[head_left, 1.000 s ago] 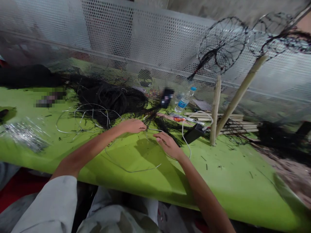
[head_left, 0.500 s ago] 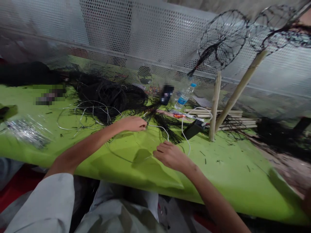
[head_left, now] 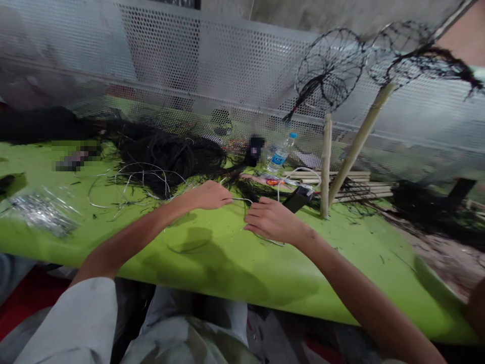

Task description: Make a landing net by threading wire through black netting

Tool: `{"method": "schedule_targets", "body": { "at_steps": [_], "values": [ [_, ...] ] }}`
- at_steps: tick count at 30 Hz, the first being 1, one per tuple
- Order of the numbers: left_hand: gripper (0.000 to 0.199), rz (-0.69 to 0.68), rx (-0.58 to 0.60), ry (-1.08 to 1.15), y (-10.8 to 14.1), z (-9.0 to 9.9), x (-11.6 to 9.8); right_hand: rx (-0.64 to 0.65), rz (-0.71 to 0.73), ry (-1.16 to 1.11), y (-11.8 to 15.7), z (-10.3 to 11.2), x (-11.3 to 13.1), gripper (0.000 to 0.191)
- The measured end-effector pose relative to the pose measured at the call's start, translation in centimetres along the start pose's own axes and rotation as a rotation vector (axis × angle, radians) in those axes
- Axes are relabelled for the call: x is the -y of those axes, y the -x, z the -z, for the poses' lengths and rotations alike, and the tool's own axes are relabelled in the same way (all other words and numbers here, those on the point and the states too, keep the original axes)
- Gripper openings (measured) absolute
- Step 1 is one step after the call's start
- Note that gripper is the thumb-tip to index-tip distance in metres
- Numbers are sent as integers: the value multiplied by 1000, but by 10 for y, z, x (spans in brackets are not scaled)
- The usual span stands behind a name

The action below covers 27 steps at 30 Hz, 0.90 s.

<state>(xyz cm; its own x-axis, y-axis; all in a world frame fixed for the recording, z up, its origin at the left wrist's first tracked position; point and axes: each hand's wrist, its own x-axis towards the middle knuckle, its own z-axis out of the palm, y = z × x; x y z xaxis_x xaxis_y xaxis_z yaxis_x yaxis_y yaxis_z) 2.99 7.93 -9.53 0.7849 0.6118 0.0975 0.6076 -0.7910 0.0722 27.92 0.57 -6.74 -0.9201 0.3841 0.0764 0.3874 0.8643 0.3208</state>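
My left hand (head_left: 214,195) is closed, fingers pressed together, at the middle of the green table, and a thin metal wire (head_left: 189,251) makes a loose loop below it. To its right my right hand (head_left: 273,221) is palm down with curled fingers, and a short bit of wire shows at its fingertips. What lies inside both grips is mostly hidden. A white cable (head_left: 241,199) spans the gap between the hands and comes out again under the right one. Whether either hand touches this cable I cannot tell.
Behind my hands lie black cords (head_left: 170,154), wire coils (head_left: 140,177) and a water bottle (head_left: 280,154). A black box (head_left: 298,199) and upright wooden sticks (head_left: 326,167) stand to the right, below black netted hoops (head_left: 329,68). Cut metal wires (head_left: 43,212) lie left. A perforated metal panel (head_left: 242,65) backs the table.
My right hand has moved up and slightly right, over the white cable. The left hand has stayed nearly in place. The view has tilted a little.
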Motion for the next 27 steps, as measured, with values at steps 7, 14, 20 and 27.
{"method": "schedule_targets", "body": {
  "at_steps": [7, 14, 20, 27],
  "values": [
    [37, 161, -27, 42, 0, -32, -18, -126, 4, -24, -4, -42, -7, 29],
    [34, 211, 49, 145, 2, -47, 5, -154, -10, -87, -1, -79, -23, 31],
    [34, 242, 75, 213, 4, -60, 10, -92, 43, -212, -17, -85, -34, 35],
    [34, 297, 71, 239, 8, -75, 10, 37, 160, -354, -36, -90, -46, 23]
  ]
}}
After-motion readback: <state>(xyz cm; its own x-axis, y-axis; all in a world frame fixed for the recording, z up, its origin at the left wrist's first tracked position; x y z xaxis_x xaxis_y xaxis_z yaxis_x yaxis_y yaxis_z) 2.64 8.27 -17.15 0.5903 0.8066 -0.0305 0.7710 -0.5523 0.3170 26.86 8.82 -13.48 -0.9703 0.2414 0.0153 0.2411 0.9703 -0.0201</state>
